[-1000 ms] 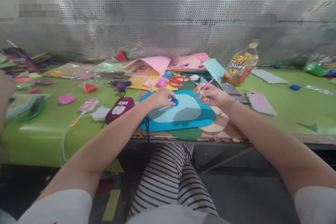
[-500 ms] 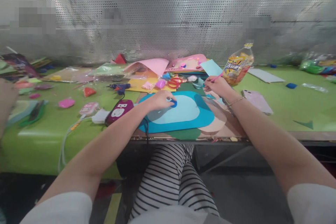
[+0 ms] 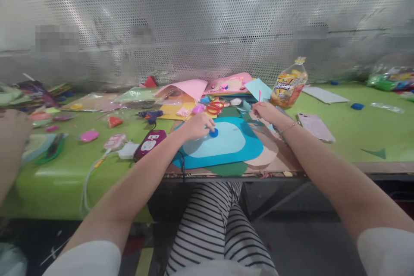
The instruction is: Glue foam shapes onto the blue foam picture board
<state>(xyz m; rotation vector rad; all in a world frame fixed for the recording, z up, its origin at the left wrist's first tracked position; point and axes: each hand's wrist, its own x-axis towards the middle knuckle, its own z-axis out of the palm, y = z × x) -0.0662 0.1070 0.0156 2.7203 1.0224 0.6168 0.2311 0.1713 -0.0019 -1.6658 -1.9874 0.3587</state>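
A small round blue disc (image 3: 214, 133) lies on a light blue rounded sheet (image 3: 229, 140), which sits on a larger bright blue rounded sheet (image 3: 254, 151). My left hand (image 3: 199, 127) is over the left part of the light blue sheet, its fingers bent and slightly apart, with the fingertips at the disc's upper edge. Whether they touch it I cannot tell. To the right, my right hand (image 3: 267, 113) is closed around a thin pink pen-like stick (image 3: 259, 95), whose upper end points up. Its lower end is hidden by the fingers.
Red-handled scissors (image 3: 215, 107), a glue gun (image 3: 150, 115) and a purple box (image 3: 150, 142) with a cord lie nearby. A snack bag (image 3: 289, 83) stands at the back right, with a phone (image 3: 315, 127) in front. Another person's arm (image 3: 13, 146) reaches in at far left.
My left fingers have loosened and lifted slightly off the blue disc, which now shows more fully. The pink stick has tilted from slanting to nearly upright in my right hand.
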